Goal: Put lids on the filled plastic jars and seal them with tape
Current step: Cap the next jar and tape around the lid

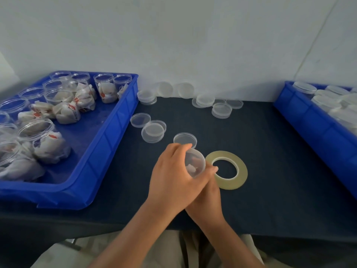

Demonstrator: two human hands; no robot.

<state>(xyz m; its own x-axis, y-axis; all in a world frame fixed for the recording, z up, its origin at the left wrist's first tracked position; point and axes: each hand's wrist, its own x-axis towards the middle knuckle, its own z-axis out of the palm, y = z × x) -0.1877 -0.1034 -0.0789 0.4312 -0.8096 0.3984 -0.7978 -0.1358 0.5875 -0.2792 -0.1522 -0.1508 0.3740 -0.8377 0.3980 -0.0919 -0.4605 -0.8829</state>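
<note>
A clear plastic jar (195, 165) with a lid on top and white packets inside stands near the table's front middle. My left hand (173, 176) wraps around it from the left, fingers curled over the lid's edge. My right hand (207, 192) lies under and behind the left, gripping the jar's right side, its fingertips touching the inner rim of a flat roll of clear tape (231, 169) lying on the cloth. A loose lid (185, 139) lies just beyond the jar.
A blue tray (108, 136) at left holds several open jars (63, 105) filled with white packets. Several loose lids (153, 130) and lid stacks (221, 110) are scattered on the dark cloth toward the wall. Another blue tray (316, 128) at right holds lidded jars.
</note>
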